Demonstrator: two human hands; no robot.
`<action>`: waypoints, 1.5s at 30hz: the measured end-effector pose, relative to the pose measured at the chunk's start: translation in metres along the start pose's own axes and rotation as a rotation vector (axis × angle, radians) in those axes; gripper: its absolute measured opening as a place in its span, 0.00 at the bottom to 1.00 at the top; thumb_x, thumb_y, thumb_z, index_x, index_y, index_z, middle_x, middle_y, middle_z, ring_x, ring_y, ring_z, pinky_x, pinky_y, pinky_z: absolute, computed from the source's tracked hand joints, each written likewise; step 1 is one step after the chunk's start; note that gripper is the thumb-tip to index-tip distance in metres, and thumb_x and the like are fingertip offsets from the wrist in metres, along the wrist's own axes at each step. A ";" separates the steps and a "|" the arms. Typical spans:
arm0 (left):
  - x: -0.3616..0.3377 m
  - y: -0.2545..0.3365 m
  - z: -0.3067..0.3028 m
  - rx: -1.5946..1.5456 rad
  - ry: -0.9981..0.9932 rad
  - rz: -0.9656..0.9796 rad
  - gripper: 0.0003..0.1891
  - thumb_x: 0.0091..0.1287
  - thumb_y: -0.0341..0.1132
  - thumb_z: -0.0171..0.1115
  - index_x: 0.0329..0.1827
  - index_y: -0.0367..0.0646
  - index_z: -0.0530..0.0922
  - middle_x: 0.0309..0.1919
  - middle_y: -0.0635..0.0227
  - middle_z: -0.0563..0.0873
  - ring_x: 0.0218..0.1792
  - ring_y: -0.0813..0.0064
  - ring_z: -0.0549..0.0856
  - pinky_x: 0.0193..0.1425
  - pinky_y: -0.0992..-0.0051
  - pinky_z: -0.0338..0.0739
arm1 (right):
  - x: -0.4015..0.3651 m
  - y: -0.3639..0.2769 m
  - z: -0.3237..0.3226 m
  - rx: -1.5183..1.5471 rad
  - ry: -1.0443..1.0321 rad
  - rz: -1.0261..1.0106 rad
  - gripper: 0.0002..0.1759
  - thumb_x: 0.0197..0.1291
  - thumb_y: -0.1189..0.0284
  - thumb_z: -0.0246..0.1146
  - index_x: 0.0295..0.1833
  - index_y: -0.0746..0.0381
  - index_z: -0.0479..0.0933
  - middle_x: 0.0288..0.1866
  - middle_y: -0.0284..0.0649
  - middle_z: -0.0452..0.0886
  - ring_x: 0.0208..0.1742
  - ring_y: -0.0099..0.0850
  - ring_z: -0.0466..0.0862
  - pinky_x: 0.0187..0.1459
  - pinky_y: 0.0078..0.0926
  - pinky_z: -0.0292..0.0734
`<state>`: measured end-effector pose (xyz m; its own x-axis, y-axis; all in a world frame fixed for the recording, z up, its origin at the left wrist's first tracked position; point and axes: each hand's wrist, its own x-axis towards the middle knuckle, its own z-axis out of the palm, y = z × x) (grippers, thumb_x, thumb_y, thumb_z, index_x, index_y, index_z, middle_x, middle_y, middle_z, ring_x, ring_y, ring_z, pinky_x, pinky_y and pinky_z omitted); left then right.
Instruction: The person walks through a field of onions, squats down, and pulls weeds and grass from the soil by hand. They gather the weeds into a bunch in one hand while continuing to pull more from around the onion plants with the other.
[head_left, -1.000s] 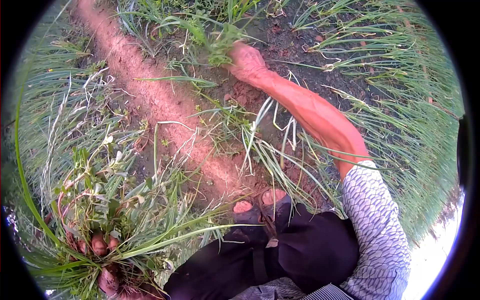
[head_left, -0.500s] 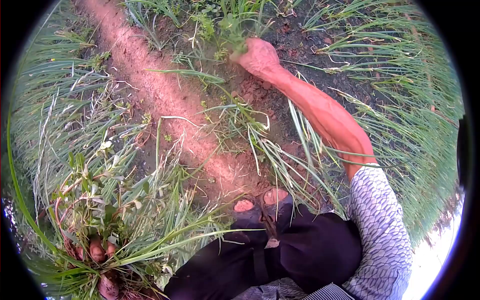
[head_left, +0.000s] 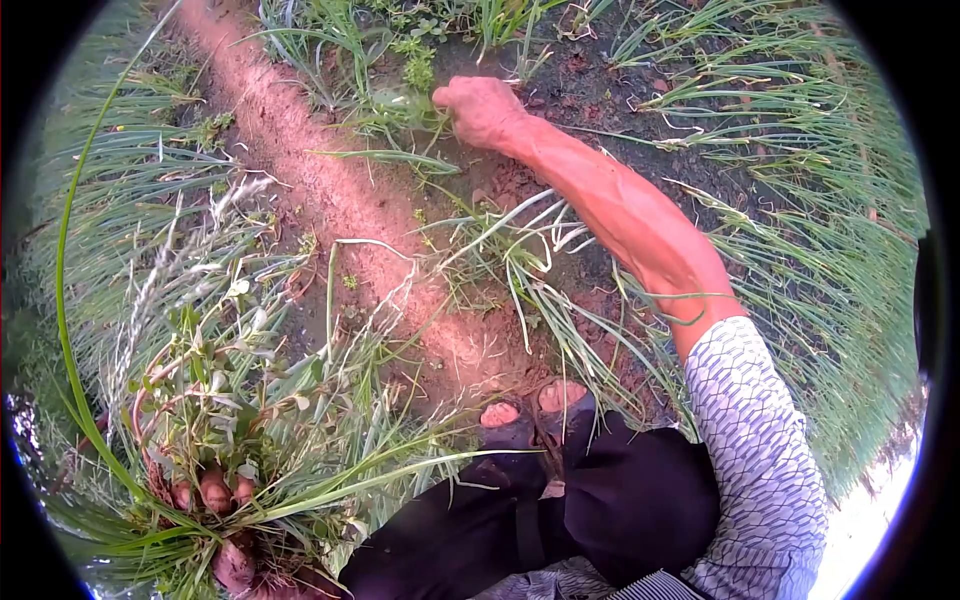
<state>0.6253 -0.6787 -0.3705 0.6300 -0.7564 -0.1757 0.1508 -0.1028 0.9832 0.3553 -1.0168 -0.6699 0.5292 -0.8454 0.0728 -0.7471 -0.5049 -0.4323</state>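
Observation:
In the head view my left hand point(head_left: 215, 492) grips a thick bunch of uprooted weeds and grass point(head_left: 225, 390) at the lower left. Its fingers curl round the stems, with roots and long blades sticking out on both sides. My right hand point(head_left: 485, 110) is closed low over the soil at the upper middle, the arm stretched forward. Blurred green weed leaves point(head_left: 400, 105) show at its fingertips; the grip itself is partly hidden behind the knuckles. A leafy weed point(head_left: 418, 65) grows just beyond this hand.
Rows of onion-like plants point(head_left: 740, 100) stand on the right, with more point(head_left: 130, 190) on the left. Between them runs a bare reddish soil strip point(head_left: 300, 150). My feet point(head_left: 562, 395) are close to bent onion leaves point(head_left: 565, 320).
My right hand has moved left, and the blurred greens at its fingers have shifted from above it to its left. My left hand, still gripping the bunch, has shifted slightly right in view.

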 end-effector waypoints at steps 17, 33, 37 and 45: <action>0.003 -0.015 0.008 -0.061 -0.021 -0.022 0.26 0.65 0.31 0.54 0.67 0.36 0.63 0.49 0.56 0.76 0.50 0.63 0.80 0.60 0.63 0.76 | -0.086 0.074 -0.103 1.518 0.195 0.711 0.16 0.60 0.69 0.67 0.50 0.66 0.79 0.43 0.39 0.85 0.41 0.27 0.84 0.42 0.26 0.81; 0.013 -0.016 0.003 -0.095 0.048 -0.009 0.26 0.65 0.30 0.54 0.67 0.36 0.63 0.49 0.55 0.76 0.50 0.63 0.80 0.60 0.63 0.76 | 0.038 0.129 -0.010 -0.030 0.196 0.379 0.17 0.55 0.61 0.64 0.51 0.49 0.80 0.37 0.46 0.84 0.40 0.46 0.84 0.43 0.41 0.79; 0.008 -0.020 0.001 -0.109 0.073 -0.020 0.26 0.65 0.30 0.54 0.67 0.36 0.62 0.49 0.55 0.75 0.50 0.63 0.80 0.60 0.63 0.76 | 0.032 0.130 -0.011 0.598 0.565 0.593 0.14 0.54 0.66 0.69 0.44 0.61 0.80 0.34 0.40 0.84 0.31 0.33 0.83 0.35 0.31 0.78; 0.004 -0.013 0.006 -0.101 0.083 -0.022 0.26 0.65 0.30 0.53 0.67 0.36 0.62 0.49 0.55 0.75 0.50 0.63 0.80 0.61 0.63 0.75 | 0.053 0.137 -0.024 0.154 0.229 0.424 0.26 0.50 0.51 0.67 0.51 0.54 0.81 0.41 0.47 0.86 0.40 0.40 0.85 0.44 0.37 0.79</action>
<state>0.6211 -0.6846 -0.3833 0.6863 -0.6979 -0.2049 0.2384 -0.0504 0.9699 0.2719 -1.1348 -0.7039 0.0771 -0.9958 0.0499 -0.8003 -0.0917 -0.5926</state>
